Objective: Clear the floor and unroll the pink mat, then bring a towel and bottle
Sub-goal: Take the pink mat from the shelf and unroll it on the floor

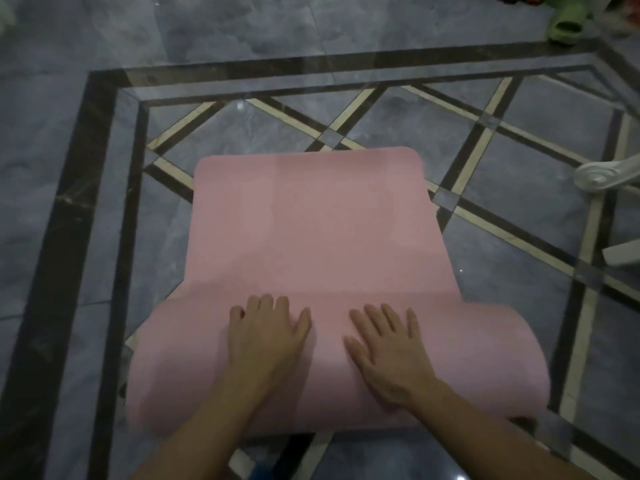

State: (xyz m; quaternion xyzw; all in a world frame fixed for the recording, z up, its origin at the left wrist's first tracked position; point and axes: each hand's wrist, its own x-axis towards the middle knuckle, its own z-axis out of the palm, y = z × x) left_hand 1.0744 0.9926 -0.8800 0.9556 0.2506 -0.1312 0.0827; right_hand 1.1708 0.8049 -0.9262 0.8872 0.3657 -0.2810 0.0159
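The pink mat (311,223) lies partly unrolled on the glossy tiled floor (69,237). Its flat end reaches away from me, and the thick rolled part sits close to me at the bottom of the view. My left hand (266,337) rests flat on top of the roll, fingers spread. My right hand (388,348) presses flat on the roll beside it, fingers apart too. Neither hand grips anything. No towel or bottle is in view.
A green slipper (568,24) lies at the far right corner. A white ornate furniture leg (602,174) stands at the right edge, with a pale flat piece (623,259) below it. Dark and cream inlay bands cross the grey floor around the mat.
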